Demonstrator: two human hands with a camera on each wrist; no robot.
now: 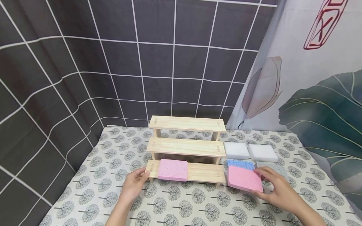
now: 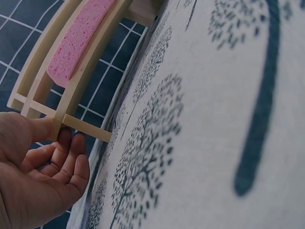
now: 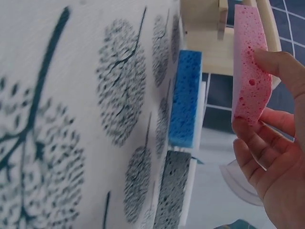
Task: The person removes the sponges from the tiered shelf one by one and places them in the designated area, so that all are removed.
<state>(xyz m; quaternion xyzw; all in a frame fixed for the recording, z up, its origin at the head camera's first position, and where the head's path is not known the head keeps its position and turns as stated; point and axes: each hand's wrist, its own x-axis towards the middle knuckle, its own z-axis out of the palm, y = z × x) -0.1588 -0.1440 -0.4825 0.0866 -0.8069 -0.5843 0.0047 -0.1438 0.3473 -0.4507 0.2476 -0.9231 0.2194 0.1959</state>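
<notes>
A pink sponge (image 1: 244,178) is pinched by my right hand (image 1: 278,188), thumb on one edge and fingers on the other; the right wrist view shows this sponge (image 3: 250,71) raised off the cloth. My left hand (image 1: 133,184) grips the left end of the lowest step of a three-step wooden rack (image 1: 203,173), its thumb on top and fingertips underneath in the left wrist view. On that step, toward its left end, lies another pink sponge (image 1: 172,170). A blue sponge (image 1: 240,164) lies on the cloth, partly hidden behind the held one.
Beside the blue sponge lies a grey sponge (image 3: 172,191). Two white sponges, the left one (image 1: 236,150) and the right one (image 1: 263,153), lie behind them, right of the rack. A tree-patterned cloth (image 1: 96,188) covers the table. Dark checked curtain (image 1: 192,59) hangs behind.
</notes>
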